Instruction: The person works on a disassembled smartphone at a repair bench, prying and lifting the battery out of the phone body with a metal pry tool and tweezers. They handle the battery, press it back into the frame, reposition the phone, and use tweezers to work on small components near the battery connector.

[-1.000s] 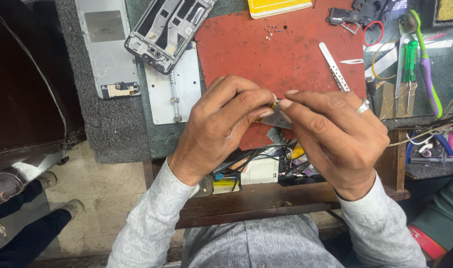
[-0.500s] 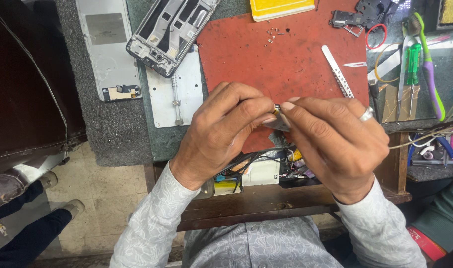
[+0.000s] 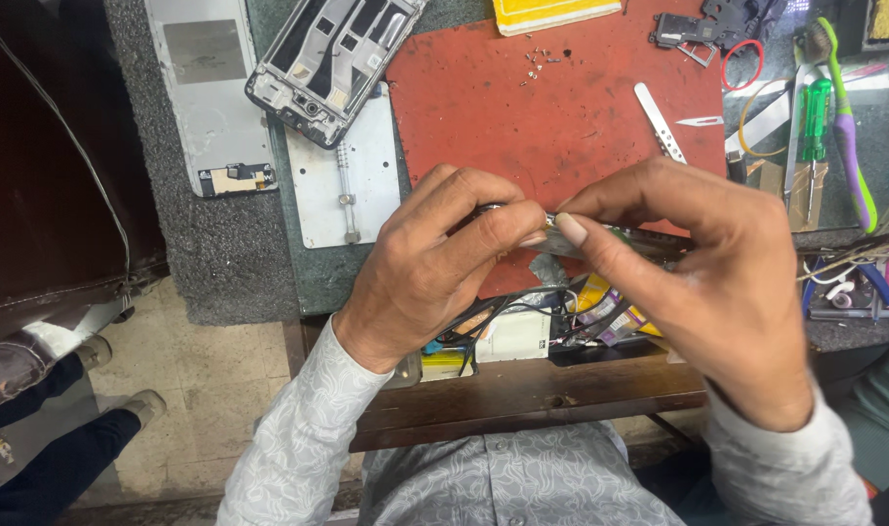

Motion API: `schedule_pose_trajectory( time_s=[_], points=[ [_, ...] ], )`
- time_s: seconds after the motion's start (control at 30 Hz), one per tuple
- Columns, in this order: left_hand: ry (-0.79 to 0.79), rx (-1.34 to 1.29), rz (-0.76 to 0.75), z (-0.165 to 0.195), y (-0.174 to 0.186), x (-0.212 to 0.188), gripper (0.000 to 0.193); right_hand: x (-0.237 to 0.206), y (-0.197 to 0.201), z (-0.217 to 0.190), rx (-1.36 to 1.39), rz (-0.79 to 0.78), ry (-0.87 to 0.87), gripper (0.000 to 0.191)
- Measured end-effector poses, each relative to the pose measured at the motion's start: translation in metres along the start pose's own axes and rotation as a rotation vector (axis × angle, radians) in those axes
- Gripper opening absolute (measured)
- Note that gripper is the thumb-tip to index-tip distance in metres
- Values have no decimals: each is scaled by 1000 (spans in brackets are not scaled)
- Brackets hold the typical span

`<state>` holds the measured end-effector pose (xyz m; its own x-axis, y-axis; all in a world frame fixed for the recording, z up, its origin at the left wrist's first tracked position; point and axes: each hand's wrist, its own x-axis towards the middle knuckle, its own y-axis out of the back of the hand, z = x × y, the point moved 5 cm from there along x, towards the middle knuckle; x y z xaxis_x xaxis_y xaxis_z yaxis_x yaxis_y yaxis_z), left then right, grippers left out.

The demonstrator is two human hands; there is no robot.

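Note:
Both my hands meet over the near edge of a red work mat (image 3: 561,88). My left hand (image 3: 435,258) and my right hand (image 3: 698,263) pinch one small grey metallic part (image 3: 553,239) between thumbs and fingertips; most of it is hidden by the fingers. A stripped phone frame (image 3: 327,58) lies tilted at the mat's far left corner, on top of a white back panel (image 3: 352,180). Tiny screws (image 3: 540,60) are scattered on the mat's far side. Metal tweezers (image 3: 659,122) lie on the mat's right side.
A pale phone back cover (image 3: 206,93) rests on the grey bench mat at left. A green screwdriver (image 3: 813,122), a green-and-purple toothbrush (image 3: 849,127) and a red rubber band (image 3: 741,63) sit at right. Cables and small boxes (image 3: 522,336) fill a shelf under the bench. Another person's shoes (image 3: 123,404) stand lower left.
My hands have stayed together on the small part, with fingertips shifting slightly around it. The view has moved a little; nothing on the bench has moved.

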<state>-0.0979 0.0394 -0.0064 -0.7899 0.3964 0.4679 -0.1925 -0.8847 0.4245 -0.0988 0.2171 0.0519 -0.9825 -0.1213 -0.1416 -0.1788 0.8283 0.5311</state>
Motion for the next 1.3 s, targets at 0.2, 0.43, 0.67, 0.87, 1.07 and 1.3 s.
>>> schedule_pose_trajectory(
  time_s=[0.2, 0.43, 0.67, 0.87, 1.07, 1.3],
  points=[
    [-4, 3, -3, -1, -1, -1, 29, 13, 4, 4, 26, -167, -85, 12],
    [-13, 25, -12, 0, 0, -2, 28, 22, 4, 8, 38, -278, -125, 12],
    [-17, 20, -16, 1, -1, 0, 24, 25, 4, 11, 25, -293, -74, 12],
    [-28, 50, -39, 4, 3, 0, 25, 18, 7, 18, 128, -274, -222, 17],
    [-32, 56, -37, 5, 2, 1, 25, 11, 13, 23, 141, -262, -270, 21],
    [-31, 60, -40, 5, 0, 1, 23, 10, 10, 22, 133, -256, -184, 17]
  ],
)
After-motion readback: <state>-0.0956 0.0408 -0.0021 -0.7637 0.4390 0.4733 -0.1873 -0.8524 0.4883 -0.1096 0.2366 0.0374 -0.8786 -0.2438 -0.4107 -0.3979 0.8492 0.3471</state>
